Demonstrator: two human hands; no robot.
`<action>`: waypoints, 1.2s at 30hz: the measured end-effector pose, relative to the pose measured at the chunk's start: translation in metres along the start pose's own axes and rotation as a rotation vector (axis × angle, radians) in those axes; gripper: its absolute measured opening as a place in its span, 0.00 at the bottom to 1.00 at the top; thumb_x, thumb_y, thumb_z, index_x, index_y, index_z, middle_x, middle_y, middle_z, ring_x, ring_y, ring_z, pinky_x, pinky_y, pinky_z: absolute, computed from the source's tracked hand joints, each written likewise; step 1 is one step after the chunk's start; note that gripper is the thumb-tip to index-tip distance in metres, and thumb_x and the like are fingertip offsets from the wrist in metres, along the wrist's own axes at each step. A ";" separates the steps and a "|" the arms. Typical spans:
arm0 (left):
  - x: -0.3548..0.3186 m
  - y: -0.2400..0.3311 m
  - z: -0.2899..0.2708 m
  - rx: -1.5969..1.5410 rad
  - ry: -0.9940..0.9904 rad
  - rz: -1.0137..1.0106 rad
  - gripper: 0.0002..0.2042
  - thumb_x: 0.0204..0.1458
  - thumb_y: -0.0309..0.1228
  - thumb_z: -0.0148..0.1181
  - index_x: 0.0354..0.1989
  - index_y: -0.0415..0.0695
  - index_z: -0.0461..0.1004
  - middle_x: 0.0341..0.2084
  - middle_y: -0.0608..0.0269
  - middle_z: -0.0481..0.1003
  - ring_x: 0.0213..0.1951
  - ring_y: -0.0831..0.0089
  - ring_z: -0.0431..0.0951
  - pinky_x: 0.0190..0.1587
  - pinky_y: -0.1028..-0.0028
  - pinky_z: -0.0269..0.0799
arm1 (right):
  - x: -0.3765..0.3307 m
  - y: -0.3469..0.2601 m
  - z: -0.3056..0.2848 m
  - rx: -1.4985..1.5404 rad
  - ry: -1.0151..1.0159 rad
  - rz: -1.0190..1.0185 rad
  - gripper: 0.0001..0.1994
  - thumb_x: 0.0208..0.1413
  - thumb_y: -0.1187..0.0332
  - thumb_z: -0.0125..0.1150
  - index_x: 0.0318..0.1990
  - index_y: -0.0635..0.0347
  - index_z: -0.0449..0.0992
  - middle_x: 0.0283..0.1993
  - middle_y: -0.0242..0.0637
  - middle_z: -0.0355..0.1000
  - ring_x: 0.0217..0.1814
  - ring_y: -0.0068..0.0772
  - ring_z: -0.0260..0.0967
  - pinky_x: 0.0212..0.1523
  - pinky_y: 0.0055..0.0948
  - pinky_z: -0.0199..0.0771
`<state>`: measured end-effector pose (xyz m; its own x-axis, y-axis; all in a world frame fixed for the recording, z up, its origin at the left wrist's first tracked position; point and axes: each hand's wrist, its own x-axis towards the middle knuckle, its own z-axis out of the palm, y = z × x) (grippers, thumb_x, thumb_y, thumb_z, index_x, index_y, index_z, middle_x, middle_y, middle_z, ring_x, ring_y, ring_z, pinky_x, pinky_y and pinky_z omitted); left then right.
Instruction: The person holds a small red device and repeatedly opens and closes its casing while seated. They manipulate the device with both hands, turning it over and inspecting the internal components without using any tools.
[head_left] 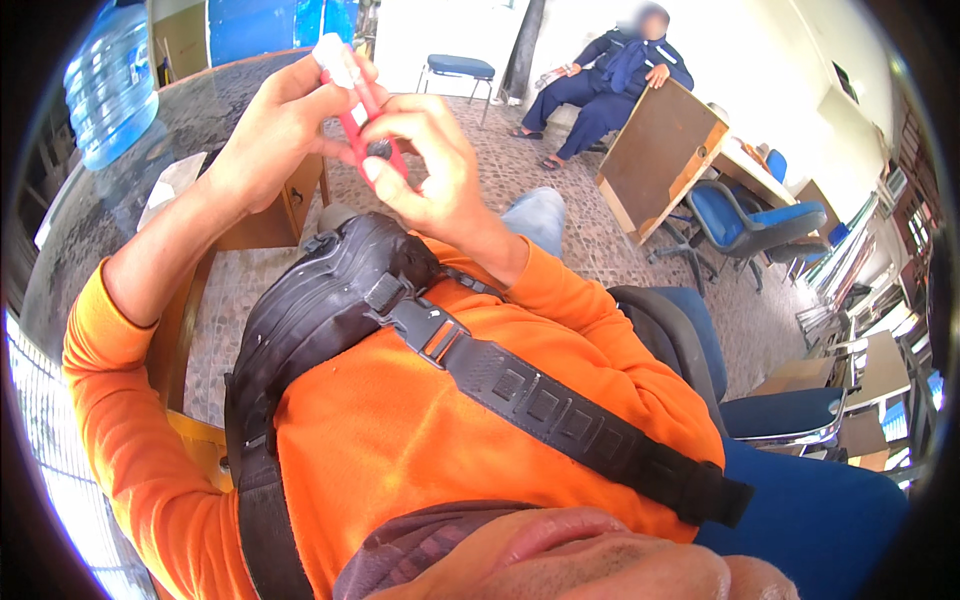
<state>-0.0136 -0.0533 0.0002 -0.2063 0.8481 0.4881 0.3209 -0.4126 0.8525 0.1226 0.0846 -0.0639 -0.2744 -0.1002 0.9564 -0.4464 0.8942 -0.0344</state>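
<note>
Raised in front of my chest is a slim red handheld device [354,115] with a white end and a dark round part near its lower end. It looks like a small torch, but its exact kind is not certain. My left hand [275,130] grips it from the left, fingers closed around its upper half. My right hand [430,165] pinches its lower end, thumb and fingers beside the dark round part. The fingers partly cover the device.
A dark table [190,110] with a big clear water bottle [108,90] stands at left. A black bag [310,290] is strapped across my chest. Ahead, a person in dark blue [610,75] sits near a wooden panel [660,150]. Blue office chairs [730,220] stand at right.
</note>
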 end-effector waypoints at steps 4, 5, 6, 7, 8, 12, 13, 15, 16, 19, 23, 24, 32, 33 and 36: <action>0.004 -0.002 -0.005 0.044 -0.011 0.039 0.18 0.66 0.34 0.48 0.60 0.39 0.69 0.50 0.57 0.77 0.49 0.69 0.79 0.46 0.65 0.83 | 0.003 -0.003 0.001 -0.063 0.028 0.021 0.16 0.47 0.75 0.68 0.46 0.59 0.77 0.49 0.44 0.71 0.49 0.46 0.72 0.48 0.38 0.76; 0.005 -0.002 -0.006 0.056 -0.003 0.045 0.18 0.66 0.34 0.49 0.61 0.39 0.69 0.50 0.57 0.77 0.49 0.69 0.79 0.47 0.65 0.83 | 0.003 -0.002 0.000 -0.079 0.024 0.022 0.17 0.47 0.76 0.69 0.46 0.59 0.77 0.50 0.44 0.71 0.50 0.45 0.72 0.48 0.37 0.76; 0.007 -0.006 -0.008 0.024 -0.013 0.043 0.17 0.66 0.34 0.48 0.60 0.39 0.69 0.50 0.57 0.77 0.50 0.69 0.79 0.48 0.65 0.83 | 0.001 -0.002 0.000 -0.092 0.044 0.031 0.17 0.47 0.76 0.69 0.46 0.59 0.77 0.50 0.43 0.71 0.49 0.45 0.73 0.47 0.37 0.76; 0.009 -0.008 -0.007 0.020 -0.025 0.054 0.17 0.66 0.34 0.48 0.59 0.40 0.69 0.50 0.57 0.77 0.50 0.69 0.79 0.48 0.65 0.83 | 0.001 0.000 -0.002 -0.092 0.045 0.040 0.17 0.47 0.77 0.69 0.46 0.58 0.77 0.50 0.43 0.71 0.48 0.43 0.74 0.45 0.35 0.77; 0.010 -0.009 -0.006 0.014 -0.038 0.065 0.17 0.66 0.34 0.48 0.59 0.40 0.69 0.50 0.58 0.77 0.51 0.69 0.79 0.48 0.65 0.83 | 0.000 0.001 -0.002 -0.091 0.052 0.045 0.17 0.47 0.77 0.70 0.46 0.58 0.77 0.50 0.43 0.71 0.47 0.41 0.74 0.43 0.34 0.77; 0.011 -0.012 -0.006 0.069 -0.057 0.067 0.16 0.66 0.35 0.47 0.58 0.42 0.69 0.49 0.59 0.77 0.50 0.70 0.79 0.48 0.66 0.82 | -0.003 0.000 0.001 -0.019 0.064 0.110 0.16 0.47 0.77 0.71 0.45 0.58 0.76 0.49 0.42 0.71 0.47 0.38 0.74 0.40 0.31 0.78; 0.012 -0.011 -0.006 0.091 -0.065 0.066 0.16 0.66 0.35 0.47 0.58 0.42 0.69 0.48 0.59 0.77 0.49 0.71 0.79 0.47 0.66 0.82 | -0.003 -0.002 0.001 0.008 0.061 0.128 0.16 0.47 0.77 0.71 0.45 0.58 0.76 0.48 0.42 0.71 0.46 0.39 0.74 0.41 0.31 0.78; 0.010 -0.010 -0.005 0.095 -0.045 0.035 0.17 0.66 0.34 0.47 0.59 0.42 0.69 0.48 0.59 0.77 0.48 0.71 0.79 0.46 0.67 0.82 | -0.004 -0.004 0.000 0.046 0.054 0.167 0.16 0.46 0.76 0.72 0.44 0.58 0.76 0.47 0.42 0.70 0.46 0.40 0.74 0.41 0.32 0.77; 0.010 -0.008 -0.003 0.095 -0.044 0.026 0.17 0.66 0.34 0.47 0.59 0.41 0.69 0.48 0.60 0.77 0.48 0.71 0.79 0.46 0.67 0.82 | -0.003 -0.003 -0.001 0.015 0.030 0.137 0.16 0.44 0.76 0.72 0.43 0.58 0.76 0.47 0.42 0.70 0.46 0.41 0.73 0.41 0.34 0.77; 0.004 -0.001 0.002 0.034 -0.024 -0.005 0.18 0.65 0.32 0.46 0.61 0.40 0.68 0.48 0.60 0.76 0.46 0.71 0.79 0.44 0.68 0.82 | 0.002 -0.003 -0.003 -0.012 0.008 0.071 0.15 0.41 0.76 0.71 0.39 0.57 0.77 0.46 0.43 0.69 0.48 0.45 0.70 0.46 0.38 0.75; 0.000 0.000 -0.007 0.006 -0.061 -0.014 0.18 0.66 0.32 0.47 0.62 0.40 0.67 0.50 0.59 0.76 0.47 0.71 0.79 0.42 0.70 0.81 | 0.006 -0.004 0.000 -0.036 0.002 -0.021 0.15 0.39 0.78 0.69 0.39 0.58 0.78 0.47 0.42 0.68 0.49 0.41 0.71 0.46 0.34 0.78; 0.000 0.002 -0.006 0.018 -0.044 -0.034 0.18 0.66 0.32 0.46 0.61 0.40 0.67 0.50 0.59 0.76 0.47 0.72 0.79 0.43 0.70 0.82 | 0.005 -0.006 -0.001 0.003 -0.003 0.029 0.16 0.37 0.79 0.68 0.38 0.57 0.77 0.47 0.41 0.67 0.49 0.43 0.71 0.48 0.36 0.74; 0.008 0.002 -0.003 -0.002 -0.050 -0.031 0.18 0.66 0.34 0.47 0.62 0.40 0.67 0.50 0.58 0.76 0.49 0.70 0.80 0.45 0.68 0.82 | -0.001 -0.005 -0.008 -0.055 0.022 0.006 0.14 0.43 0.78 0.69 0.40 0.57 0.77 0.52 0.41 0.69 0.51 0.38 0.73 0.44 0.30 0.80; 0.009 0.000 -0.004 -0.005 -0.064 -0.032 0.18 0.67 0.34 0.47 0.62 0.40 0.67 0.51 0.58 0.76 0.50 0.71 0.79 0.46 0.69 0.82 | -0.002 -0.005 -0.009 -0.045 0.011 0.033 0.14 0.44 0.78 0.69 0.41 0.57 0.78 0.53 0.42 0.69 0.51 0.37 0.73 0.44 0.30 0.80; 0.010 -0.007 -0.008 -0.029 -0.072 -0.023 0.19 0.67 0.33 0.46 0.62 0.40 0.67 0.51 0.57 0.76 0.51 0.70 0.79 0.48 0.68 0.81 | -0.006 -0.004 -0.011 -0.019 -0.028 0.096 0.15 0.47 0.77 0.69 0.44 0.58 0.79 0.55 0.42 0.70 0.51 0.36 0.75 0.45 0.30 0.80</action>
<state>-0.0251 -0.0445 0.0003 -0.1456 0.8787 0.4547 0.2894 -0.4016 0.8689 0.1355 0.0860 -0.0665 -0.3388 -0.0256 0.9405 -0.4004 0.9085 -0.1195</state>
